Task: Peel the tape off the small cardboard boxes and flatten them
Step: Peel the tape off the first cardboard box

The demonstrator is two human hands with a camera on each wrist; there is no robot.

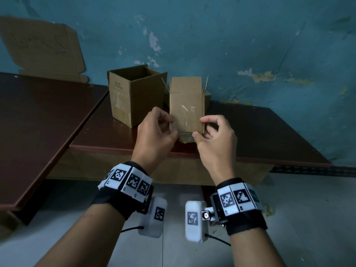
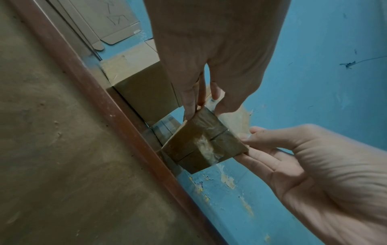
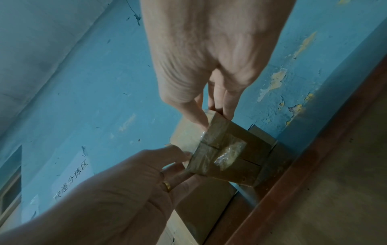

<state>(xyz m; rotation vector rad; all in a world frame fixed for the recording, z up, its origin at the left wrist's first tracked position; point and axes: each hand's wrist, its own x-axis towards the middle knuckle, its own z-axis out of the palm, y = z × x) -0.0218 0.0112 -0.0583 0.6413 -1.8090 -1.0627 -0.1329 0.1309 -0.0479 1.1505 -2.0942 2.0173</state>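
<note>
The small brown cardboard box (image 1: 186, 105), its top flaps standing open and its taped bottom turned toward the person, is held up over the near edge of the dark reddish-brown tabletop (image 1: 260, 132), between both hands. The left hand (image 1: 156, 132) curls its fingers round the box's lower left edge, thumb and fingertips pinching there; whether they already have the tape's end I cannot tell. The clear, wrinkled packing tape (image 3: 227, 153) crosses the bottom seam and runs up the side. The right hand (image 1: 213, 139) pinches the lower right corner, fingers bent. To do this step well, I judge one hand should brace the box while the other lifts a tape end with a nail and pulls low and slow along the seam, so the film comes off whole. On the left a flattened tan cardboard sheet (image 1: 42, 47) leans on the peeling teal wall (image 1: 250, 45); a second open brown box (image 1: 134, 93) stands behind; pale floor tiles (image 1: 308, 218) show below.
</note>
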